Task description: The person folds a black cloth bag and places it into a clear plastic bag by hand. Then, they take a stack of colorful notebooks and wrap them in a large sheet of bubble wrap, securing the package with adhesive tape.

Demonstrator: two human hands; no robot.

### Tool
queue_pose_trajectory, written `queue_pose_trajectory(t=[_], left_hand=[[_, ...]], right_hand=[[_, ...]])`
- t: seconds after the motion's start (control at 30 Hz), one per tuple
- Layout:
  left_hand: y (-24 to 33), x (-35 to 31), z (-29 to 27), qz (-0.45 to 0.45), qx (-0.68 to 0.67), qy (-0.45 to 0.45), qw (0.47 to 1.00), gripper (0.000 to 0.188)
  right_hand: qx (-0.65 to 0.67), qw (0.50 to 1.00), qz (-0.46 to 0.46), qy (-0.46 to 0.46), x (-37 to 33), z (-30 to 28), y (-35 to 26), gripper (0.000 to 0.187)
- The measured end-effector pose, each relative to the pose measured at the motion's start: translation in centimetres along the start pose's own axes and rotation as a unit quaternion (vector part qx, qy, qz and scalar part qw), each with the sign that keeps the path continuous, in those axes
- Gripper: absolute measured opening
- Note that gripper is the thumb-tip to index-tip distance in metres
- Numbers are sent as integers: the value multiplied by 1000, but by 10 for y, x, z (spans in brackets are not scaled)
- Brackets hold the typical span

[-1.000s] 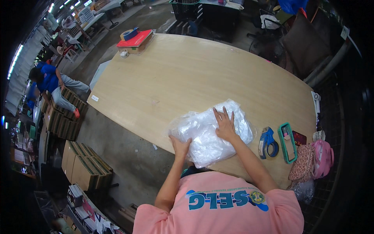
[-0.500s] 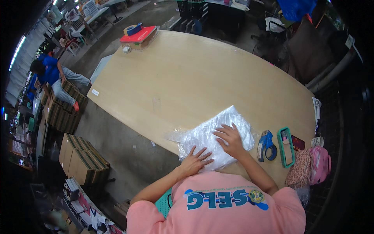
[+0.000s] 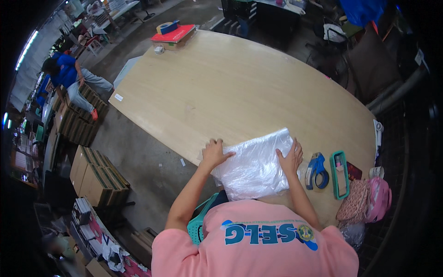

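My left hand (image 3: 214, 153) and right hand (image 3: 290, 158) press spread fingers (image 3: 228, 153) flat on the clear plastic bag (image 3: 254, 166) on the wooden surface (image 3: 240, 92).

**Packages and labels around the worktop**

Worktop (image 3: 240, 87), pale wood, is the landmark.

- Clear plastic package (image 3: 254, 166): near edge of worktop, flat, roughly rectangular, crinkled and glossy. Left hand (image 3: 214, 152) lies on its left corner, right hand (image 3: 290, 159) on its right side, both flat.
- Red flat box (image 3: 174, 33): far left corner of worktop, on a tan carton.
- Small white label (image 3: 118, 97): stuck at worktop's left corner.
- Brown cardboard cartons (image 3: 94, 177): stacked on the floor left of worktop; more stacks (image 3: 78, 122) farther left.
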State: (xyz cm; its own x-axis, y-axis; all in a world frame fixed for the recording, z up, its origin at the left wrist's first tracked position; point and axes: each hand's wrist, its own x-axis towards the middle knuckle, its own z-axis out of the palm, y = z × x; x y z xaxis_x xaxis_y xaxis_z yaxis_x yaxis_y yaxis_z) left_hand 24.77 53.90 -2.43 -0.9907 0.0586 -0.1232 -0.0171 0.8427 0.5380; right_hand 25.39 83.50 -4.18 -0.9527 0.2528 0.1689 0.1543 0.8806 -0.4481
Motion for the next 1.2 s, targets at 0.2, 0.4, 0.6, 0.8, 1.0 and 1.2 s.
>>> queue_pose_trajectory(t=[0.2,0.4,0.6,0.8,1.0,1.2], left_hand=[[-45,-40,65,-113,-275,47,954,90],[0,-82,74,-69,-91,170,979,59],[-35,-105,103,-144,-512,28,846,56],[32,-31,6,126,-355,152,914,49],[202,-20,-89,375,74,129,915,43],[116,-13,55,219,138,-104,960,43]], right_hand=[[11,993,38,-108,15,54,31,92],[373,917,60,-125,-7,65,69,63],[479,832,168,-222,-2,36,35,48],[719,595,151,-326,50,45,-3,45],[728,633,-13,-265,180,102,103,51],[-16,931,-336,-145,41,-16,18,85]])
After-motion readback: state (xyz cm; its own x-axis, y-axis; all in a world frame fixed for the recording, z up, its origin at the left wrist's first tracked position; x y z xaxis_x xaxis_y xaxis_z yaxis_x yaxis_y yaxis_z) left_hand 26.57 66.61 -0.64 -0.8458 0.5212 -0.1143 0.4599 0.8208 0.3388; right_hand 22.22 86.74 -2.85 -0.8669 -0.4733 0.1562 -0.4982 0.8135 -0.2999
